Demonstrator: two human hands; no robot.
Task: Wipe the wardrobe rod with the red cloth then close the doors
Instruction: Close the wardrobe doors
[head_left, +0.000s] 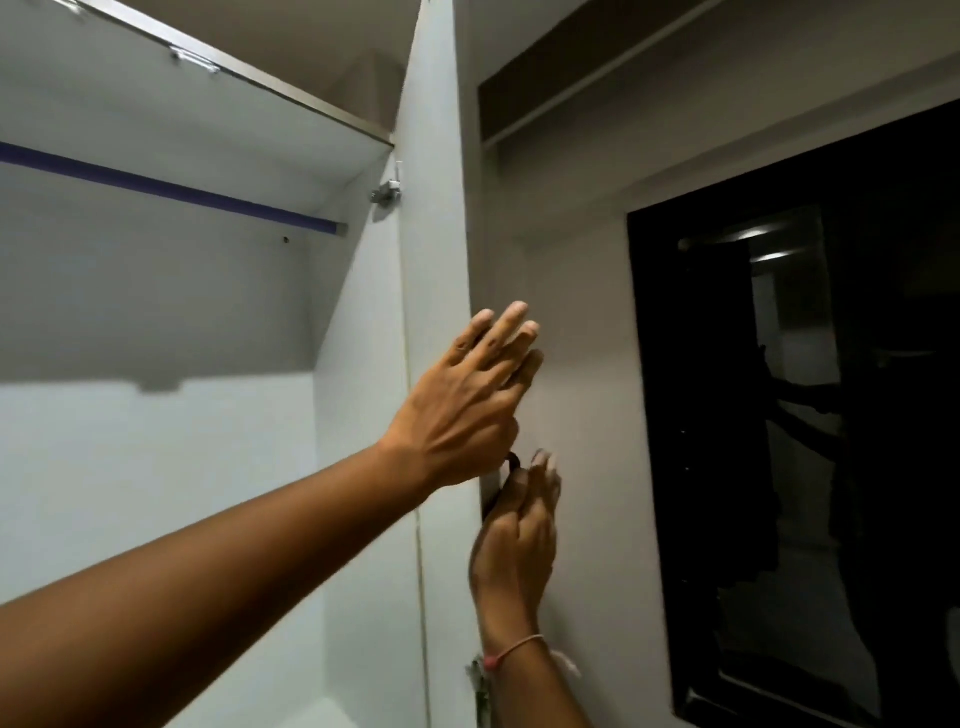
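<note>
At door (436, 260) edge, hands: left (462, 400) splayed, right (519, 535) curled.

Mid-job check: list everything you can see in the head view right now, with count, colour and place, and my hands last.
wardrobe rod: one, purple-blue, across the upper interior, left.
shelf: one, white with a metallic front edge, above the rod.
hinge: one, silver, where the door meets the cabinet's side.
wardrobe door: one, white, open, edge-on at centre.
door handle: one, dark, on the door's outer face, mostly hidden.
window: one, black, right.
red cloth: none visible.
bracelet: one, pink, right wrist.
left hand: fingers spread, on the door's edge.
right hand: at the handle.
</note>
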